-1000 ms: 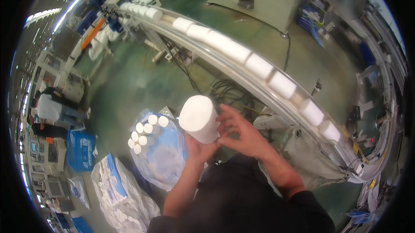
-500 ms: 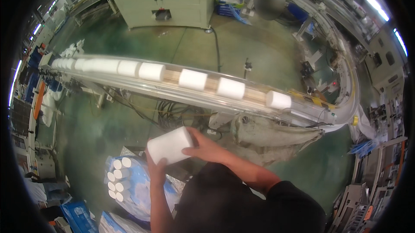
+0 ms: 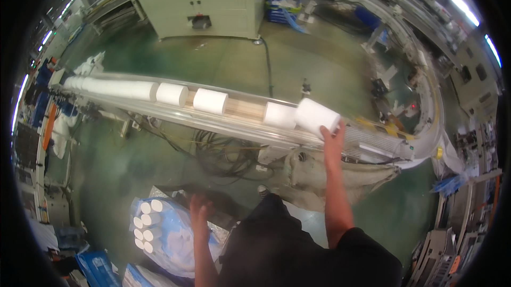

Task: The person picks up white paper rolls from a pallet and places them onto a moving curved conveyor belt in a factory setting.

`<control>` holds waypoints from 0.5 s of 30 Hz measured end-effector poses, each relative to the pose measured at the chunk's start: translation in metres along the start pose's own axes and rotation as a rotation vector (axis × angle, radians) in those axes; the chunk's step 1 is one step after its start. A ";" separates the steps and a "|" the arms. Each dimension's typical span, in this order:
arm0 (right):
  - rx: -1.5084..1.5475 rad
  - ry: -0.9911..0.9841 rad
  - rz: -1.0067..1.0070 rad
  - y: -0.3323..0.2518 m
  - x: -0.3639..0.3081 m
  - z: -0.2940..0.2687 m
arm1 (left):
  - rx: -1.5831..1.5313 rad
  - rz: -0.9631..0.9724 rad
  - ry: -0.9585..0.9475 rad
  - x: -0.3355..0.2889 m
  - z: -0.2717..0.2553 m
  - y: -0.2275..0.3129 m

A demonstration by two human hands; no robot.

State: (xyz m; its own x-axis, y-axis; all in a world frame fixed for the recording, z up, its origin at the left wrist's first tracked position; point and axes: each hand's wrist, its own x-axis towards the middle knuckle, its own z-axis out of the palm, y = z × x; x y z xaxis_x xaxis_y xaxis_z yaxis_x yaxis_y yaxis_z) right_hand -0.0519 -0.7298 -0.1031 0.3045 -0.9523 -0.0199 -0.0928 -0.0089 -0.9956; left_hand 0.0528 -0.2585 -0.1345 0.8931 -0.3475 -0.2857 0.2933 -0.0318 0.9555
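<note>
Over the right part of the conveyor, my right hand (image 3: 332, 131) is closed on the near right end of a thick white roll (image 3: 315, 115). This roll sits tilted, overlapping or touching the neighbouring white roll (image 3: 279, 115) on the belt. What it is made of I cannot tell for sure. My left hand (image 3: 200, 207) is low in front of my body, beside the blue-and-clear plastic bag (image 3: 178, 236). Its fingers are somewhat blurred but look apart, with nothing in them. Several white rolls (image 3: 149, 247) stick out of the bag's left side, their round ends showing.
The long conveyor (image 3: 245, 125) crosses in front of me, with more white rolls (image 3: 211, 101) lined up leftward. A grey-green sack (image 3: 330, 172) hangs below its near side. Dark cables (image 3: 223, 154) lie coiled on the floor. A large pale machine cabinet (image 3: 205, 13) stands beyond.
Both hands held a white roll before my body; they have parted. My right hand has reached forward to a roll at the belt; whether it is the same roll I cannot tell. My left hand has lowered.
</note>
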 end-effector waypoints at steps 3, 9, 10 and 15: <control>-0.135 0.028 -0.064 0.081 0.055 -0.002 | -0.086 -0.068 0.081 -0.011 -0.013 -0.012; -0.196 -0.409 0.356 0.103 0.077 0.013 | 0.196 -0.153 0.162 -0.018 -0.013 -0.064; -0.317 -0.458 0.448 0.104 0.089 0.024 | 0.277 -0.196 0.187 -0.021 -0.019 -0.074; -0.698 -0.347 -0.364 0.071 0.080 0.070 | 0.312 -0.273 0.359 -0.082 -0.055 -0.162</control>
State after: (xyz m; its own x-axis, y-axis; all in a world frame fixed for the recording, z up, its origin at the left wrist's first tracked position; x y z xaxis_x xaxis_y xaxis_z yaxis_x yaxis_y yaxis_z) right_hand 0.0322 -0.7848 -0.1819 0.6908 -0.7073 0.1497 -0.4602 -0.5898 -0.6636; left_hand -0.0490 -0.1737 -0.2701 0.8749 0.0519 -0.4815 0.4645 -0.3713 0.8039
